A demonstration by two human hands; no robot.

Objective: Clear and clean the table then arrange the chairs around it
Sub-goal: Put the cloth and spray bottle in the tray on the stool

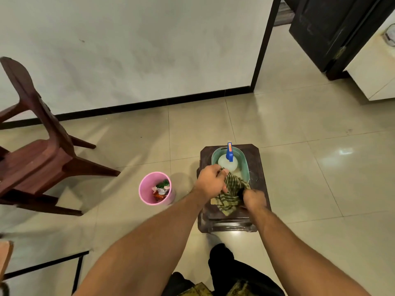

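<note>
A green-and-cream checked cloth point(232, 192) hangs between both my hands over a small dark wooden stool point(259, 165). My left hand point(210, 181) grips the cloth's upper end. My right hand point(254, 199) grips its lower end near the stool's front. Behind the cloth a teal tub point(243, 161) sits on the stool, holding a clear spray bottle with a blue nozzle point(229, 155). A dark red wooden chair point(40, 159) stands at the left by the wall.
A pink bin point(145, 193) with wrappers inside stands on the tiled floor left of the stool. A black metal frame point(79, 265) shows at the lower left. A dark door point(329, 33) and a white cabinet point(372, 67) are at the upper right.
</note>
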